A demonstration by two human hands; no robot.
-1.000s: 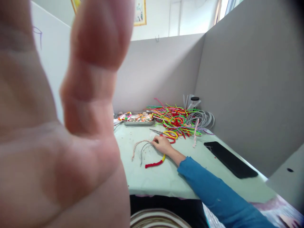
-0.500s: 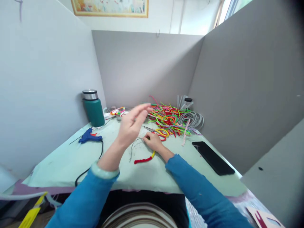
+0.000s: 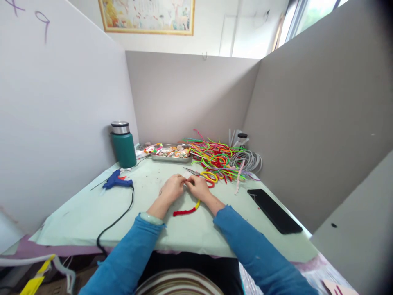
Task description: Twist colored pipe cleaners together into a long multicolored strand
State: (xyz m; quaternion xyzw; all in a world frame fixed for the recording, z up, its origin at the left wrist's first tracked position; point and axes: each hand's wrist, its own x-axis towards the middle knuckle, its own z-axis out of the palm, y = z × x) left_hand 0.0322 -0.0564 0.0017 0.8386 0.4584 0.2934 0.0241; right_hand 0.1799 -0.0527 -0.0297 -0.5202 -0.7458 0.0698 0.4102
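Note:
My left hand (image 3: 173,188) and my right hand (image 3: 198,187) meet at the fingertips above the middle of the table, both pinched closed. From under my right hand runs a fuzzy red and yellow pipe cleaner strip (image 3: 184,212), its red end lying towards me. The part between my fingers is hidden, so what my left fingertips pinch cannot be made out. Just beyond my right hand lie scissors (image 3: 209,176) with yellow and red handles, blades pointing left. Farther back is a tangled heap of coloured pipe cleaners (image 3: 215,157).
On the left stand a green bottle (image 3: 124,149) and a blue glue gun (image 3: 116,180), whose black cord (image 3: 123,216) runs to the front edge. A metal tray (image 3: 172,158) of small pieces sits at the back. Coiled grey strips (image 3: 256,162) and a black phone (image 3: 274,211) are to the right. Grey panels surround the table.
My left hand has come down from mid-air, where its fingers were stretched, to meet my right fingertips. My right hand has stayed near the same spot. The thin grey strand beside it is now mostly hidden.

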